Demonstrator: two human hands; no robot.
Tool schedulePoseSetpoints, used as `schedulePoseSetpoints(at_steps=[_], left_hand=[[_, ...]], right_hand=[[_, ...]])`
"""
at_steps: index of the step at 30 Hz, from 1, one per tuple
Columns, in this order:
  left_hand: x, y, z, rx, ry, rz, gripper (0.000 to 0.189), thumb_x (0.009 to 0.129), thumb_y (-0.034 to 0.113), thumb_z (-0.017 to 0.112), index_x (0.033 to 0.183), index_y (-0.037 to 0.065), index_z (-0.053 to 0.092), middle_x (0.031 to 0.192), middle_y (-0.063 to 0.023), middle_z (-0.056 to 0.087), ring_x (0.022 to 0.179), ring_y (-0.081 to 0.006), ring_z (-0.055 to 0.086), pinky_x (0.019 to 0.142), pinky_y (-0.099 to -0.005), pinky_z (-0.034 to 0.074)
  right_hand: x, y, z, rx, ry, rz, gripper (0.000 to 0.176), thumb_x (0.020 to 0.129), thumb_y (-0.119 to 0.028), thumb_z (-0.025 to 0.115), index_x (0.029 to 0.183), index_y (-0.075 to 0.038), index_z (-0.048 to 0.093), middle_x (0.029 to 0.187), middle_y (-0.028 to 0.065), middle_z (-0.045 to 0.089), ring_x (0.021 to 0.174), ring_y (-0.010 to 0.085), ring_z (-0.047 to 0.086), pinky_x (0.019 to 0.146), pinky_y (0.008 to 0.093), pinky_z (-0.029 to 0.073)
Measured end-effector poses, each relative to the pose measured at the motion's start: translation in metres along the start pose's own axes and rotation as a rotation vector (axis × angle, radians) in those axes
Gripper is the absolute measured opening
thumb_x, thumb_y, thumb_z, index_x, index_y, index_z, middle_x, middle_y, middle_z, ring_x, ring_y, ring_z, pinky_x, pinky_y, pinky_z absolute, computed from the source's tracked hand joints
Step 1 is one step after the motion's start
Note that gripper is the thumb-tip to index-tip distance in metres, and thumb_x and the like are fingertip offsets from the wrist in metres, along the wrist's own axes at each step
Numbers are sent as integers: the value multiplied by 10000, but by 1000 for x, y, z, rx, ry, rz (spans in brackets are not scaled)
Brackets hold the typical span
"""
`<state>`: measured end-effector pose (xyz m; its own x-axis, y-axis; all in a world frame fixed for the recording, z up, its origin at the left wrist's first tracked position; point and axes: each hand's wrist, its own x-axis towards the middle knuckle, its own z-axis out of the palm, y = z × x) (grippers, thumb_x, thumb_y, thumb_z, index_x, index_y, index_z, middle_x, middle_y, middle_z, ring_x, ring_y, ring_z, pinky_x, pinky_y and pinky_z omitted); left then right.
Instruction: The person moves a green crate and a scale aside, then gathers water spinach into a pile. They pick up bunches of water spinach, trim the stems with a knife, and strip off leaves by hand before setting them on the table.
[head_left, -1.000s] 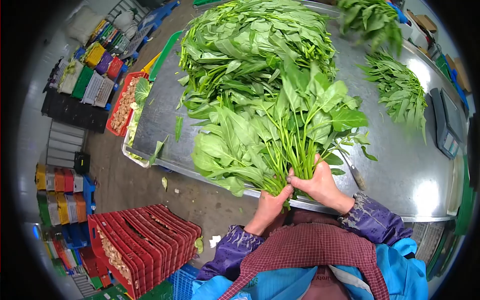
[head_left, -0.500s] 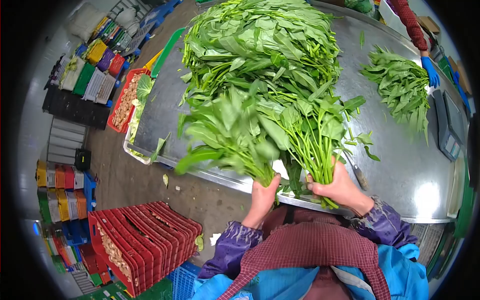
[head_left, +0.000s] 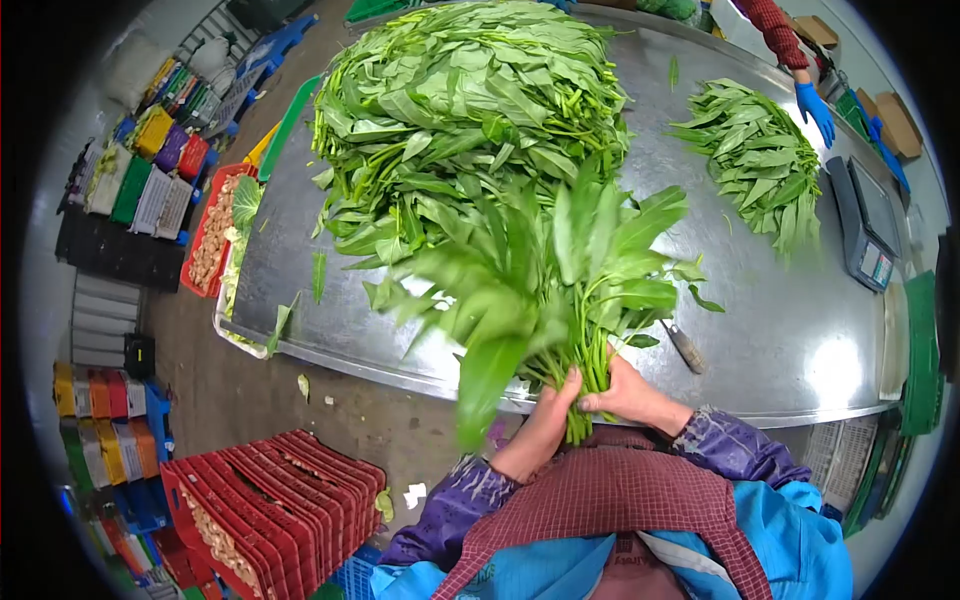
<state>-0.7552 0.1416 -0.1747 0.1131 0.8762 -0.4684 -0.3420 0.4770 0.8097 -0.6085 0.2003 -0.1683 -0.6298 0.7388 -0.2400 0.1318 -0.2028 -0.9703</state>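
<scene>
Both my hands are closed round the stems of leafy water spinach, held upright near the table's front edge. My left hand grips the left part, whose leaves are blurred by motion. Close beside it, my right hand grips the right part; the stems meet between the hands. Behind them a large heap of water spinach covers much of the metal table. A knife with a worn handle lies just right of my right hand.
A smaller pile of water spinach lies at the right, near a co-worker's blue-gloved hand. A scale stands at the right edge. Stacked red crates stand on the floor at lower left; a red crate of brown produce is farther back.
My two hands have come together, bringing their separate bunches side by side. The co-worker's gloved hand has moved off the smaller pile. The view has shifted slightly.
</scene>
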Motion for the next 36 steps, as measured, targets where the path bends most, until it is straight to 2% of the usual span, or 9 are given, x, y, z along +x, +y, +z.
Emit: schedulePoseSetpoints(at_steps=[1, 5, 14, 20, 27, 29, 30, 32, 36], left_hand=[[2, 1, 3, -458, -142, -263, 466, 941, 349, 409, 1296, 51, 354, 1229, -85, 443, 1106, -144, 435, 909, -289, 373], [4, -2, 6, -276, -112, -378, 551, 930, 382, 426, 1332, 33, 285, 1258, -69, 414, 1138, -142, 407, 921, -281, 371], [19, -18, 0, -153, -153, -323, 586, 921, 366, 460, 1326, -2, 252, 1250, -90, 412, 1133, -143, 403, 942, -284, 350], [18, 4, 2, 11, -210, -249, 657, 884, 380, 521, 1325, -26, 252, 1297, -132, 357, 1220, -194, 315, 1022, -298, 232], [13, 7, -13, 180, -129, -190, 409, 852, 277, 590, 1125, -18, 521, 1004, -82, 590, 907, -132, 546, 817, -256, 413], [0, 25, -19, 818, -70, -62, 241, 830, 224, 608, 929, 4, 619, 792, -55, 613, 691, -109, 568, 624, -250, 448], [-4, 33, -20, 819, -73, -65, 241, 830, 224, 608, 929, 4, 619, 792, -55, 613, 691, -109, 568, 624, -250, 448], [-8, 48, -18, 874, 36, 258, 161, 800, 164, 627, 788, 4, 634, 679, -68, 578, 592, -132, 554, 509, -271, 425], [12, 70, -13, 1120, 268, 773, 100, 784, 83, 618, 848, 7, 626, 703, -76, 513, 587, -218, 547, 501, -311, 421]], right_hand=[[-6, 7, 2, -5, 17, 1, 866, 632, -288, 812, 1276, -9, 304, 1199, 107, 452, 1119, 199, 427, 966, 321, 347], [-18, 14, 8, -150, 84, 207, 920, 619, -231, 819, 1305, -1, 252, 1225, 139, 440, 1158, 227, 408, 973, 324, 341], [-11, 15, 3, 47, 6, 212, 769, 673, -93, 735, 1298, -13, 295, 1220, 134, 463, 1149, 230, 434, 978, 331, 342], [-8, 13, 3, 233, 75, 303, 659, 685, -37, 688, 1256, -7, 359, 1155, 106, 511, 1076, 196, 491, 913, 312, 399], [-18, 2, -6, 390, 74, 346, 530, 704, 54, 605, 1197, -6, 421, 1010, 69, 556, 924, 156, 555, 803, 274, 463], [-21, 6, -11, 541, -3, 370, 484, 711, 63, 595, 1161, -10, 433, 939, 74, 567, 820, 161, 582, 725, 284, 496], [-21, 6, -11, 543, 0, 371, 484, 711, 63, 595, 1161, -10, 433, 939, 74, 567, 820, 161, 582, 725, 284, 496], [-22, 5, -11, 556, 5, 332, 464, 710, 69, 597, 1137, -11, 434, 904, 79, 567, 750, 168, 588, 663, 289, 511], [-21, 8, -10, 515, 19, 347, 481, 703, 74, 599, 1143, -14, 427, 917, 81, 570, 756, 163, 584, 668, 286, 508]])
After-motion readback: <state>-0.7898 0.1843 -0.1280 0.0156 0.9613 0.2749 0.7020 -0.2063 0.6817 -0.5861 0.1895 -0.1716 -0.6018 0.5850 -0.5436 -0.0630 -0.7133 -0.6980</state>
